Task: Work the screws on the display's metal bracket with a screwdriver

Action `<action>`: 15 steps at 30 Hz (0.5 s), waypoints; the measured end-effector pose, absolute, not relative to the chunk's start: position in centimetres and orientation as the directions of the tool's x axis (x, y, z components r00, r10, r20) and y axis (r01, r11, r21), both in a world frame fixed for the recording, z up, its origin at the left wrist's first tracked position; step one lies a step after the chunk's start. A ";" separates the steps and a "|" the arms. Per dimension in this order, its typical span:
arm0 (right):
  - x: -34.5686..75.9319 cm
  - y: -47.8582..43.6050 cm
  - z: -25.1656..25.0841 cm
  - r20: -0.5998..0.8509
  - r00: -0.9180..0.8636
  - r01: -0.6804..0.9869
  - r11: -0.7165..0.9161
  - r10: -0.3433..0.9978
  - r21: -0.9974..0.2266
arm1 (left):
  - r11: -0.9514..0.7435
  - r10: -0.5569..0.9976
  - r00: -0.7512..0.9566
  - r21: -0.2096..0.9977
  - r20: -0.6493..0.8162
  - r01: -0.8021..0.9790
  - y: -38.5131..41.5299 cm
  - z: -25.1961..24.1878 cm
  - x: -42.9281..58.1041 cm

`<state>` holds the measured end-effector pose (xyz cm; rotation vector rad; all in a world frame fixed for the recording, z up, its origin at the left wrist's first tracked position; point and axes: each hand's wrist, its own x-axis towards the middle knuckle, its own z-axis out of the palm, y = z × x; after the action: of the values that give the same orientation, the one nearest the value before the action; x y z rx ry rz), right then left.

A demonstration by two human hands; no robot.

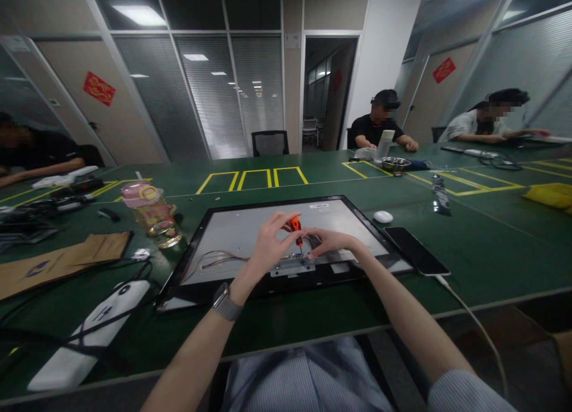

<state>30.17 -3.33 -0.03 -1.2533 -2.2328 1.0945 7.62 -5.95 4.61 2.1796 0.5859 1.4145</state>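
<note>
An orange and black screwdriver point(295, 224) stands nearly upright, its handle between the thumb and fingers of my left hand point(268, 242). Its shaft points down at a small metal bracket point(291, 270) along the near edge of a flat display panel point(243, 224), which lies with its grey metal side up. Close by on the right, my right hand point(333, 240) curves its fingers around the lower screwdriver. The thumb is near the tip; what its fingertips hold, if anything, is hidden. Thin coloured wires point(218, 254) run across the panel on the left.
Right of the panel lie a phone point(416, 251) with a cable and a white earbud case point(383, 217). To the left are a drink cup point(154, 212), a paper bag point(67, 260) and a white power bank point(92, 334) with black cords. Other people sit across the green table point(277, 322).
</note>
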 end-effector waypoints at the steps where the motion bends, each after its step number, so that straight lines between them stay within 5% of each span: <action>1: 30.1 -3.4 0.0 -0.064 -0.543 0.565 0.307 0.837 -0.766 | -0.800 0.575 0.389 0.594 0.719 0.085 -6.0 4.7 7.6; 7: 30.0 -3.6 0.3 -0.064 -0.571 0.556 0.327 0.819 -0.764 | -0.696 0.617 0.463 0.716 0.637 -0.057 -6.2 4.5 7.8; 15: 30.1 -3.4 0.0 -0.050 -0.560 0.565 0.338 0.827 -0.753 | -0.805 0.560 0.468 0.582 0.684 0.112 -6.2 4.5 7.8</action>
<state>30.09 -3.36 0.01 -1.2347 -2.2661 1.0666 7.80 -6.22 4.52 2.2578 0.5587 1.2993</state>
